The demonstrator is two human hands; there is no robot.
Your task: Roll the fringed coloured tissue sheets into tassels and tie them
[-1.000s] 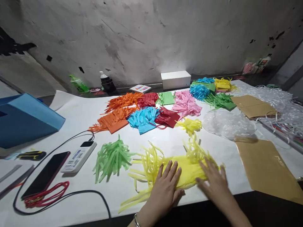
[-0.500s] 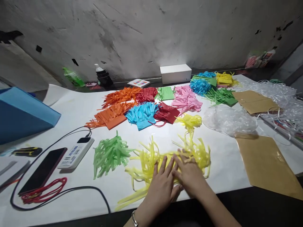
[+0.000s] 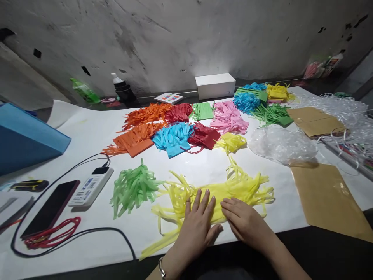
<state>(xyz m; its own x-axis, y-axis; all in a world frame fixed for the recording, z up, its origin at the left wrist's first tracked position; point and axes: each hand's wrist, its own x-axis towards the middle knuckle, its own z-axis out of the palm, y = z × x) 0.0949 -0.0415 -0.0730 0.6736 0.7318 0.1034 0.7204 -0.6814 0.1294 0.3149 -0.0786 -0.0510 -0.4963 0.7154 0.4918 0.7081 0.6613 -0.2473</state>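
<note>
In the lower middle of the frame, a length of yellow fringed tissue paper [image 3: 221, 191] lies flat on the white-covered surface [image 3: 96, 249], with loose strips fanning out at its left and right ends. The left hand [image 3: 199, 221] lies palm down on its left part, fingers apart and straight, the thumb out to the side, gripping nothing. The right hand [image 3: 243, 219] rests just beside it on the lower edge of the paper, its fingers nearly together and extended, also without a grip. The two hands do not touch each other.

Left of the yellow paper, near its strips, sits a pale green fringed bundle [image 3: 134, 188]. Above the yellow paper, at the centre of the frame, is a small yellow bundle [image 3: 231, 142]; up and to the left of that, a light blue fringed bundle [image 3: 174, 139] lies between an orange bundle [image 3: 138, 140] and a dark red one. A pink fringed bundle [image 3: 229, 118] is farther up.

At the lower left are a white power bank [image 3: 91, 186] with a black cable [image 3: 99, 229] and a dark phone [image 3: 51, 210], a red cord [image 3: 55, 235] by its lower end. A brown paper envelope [image 3: 329, 198] lies at the lower right, below a clear plastic bag [image 3: 282, 146].
</note>
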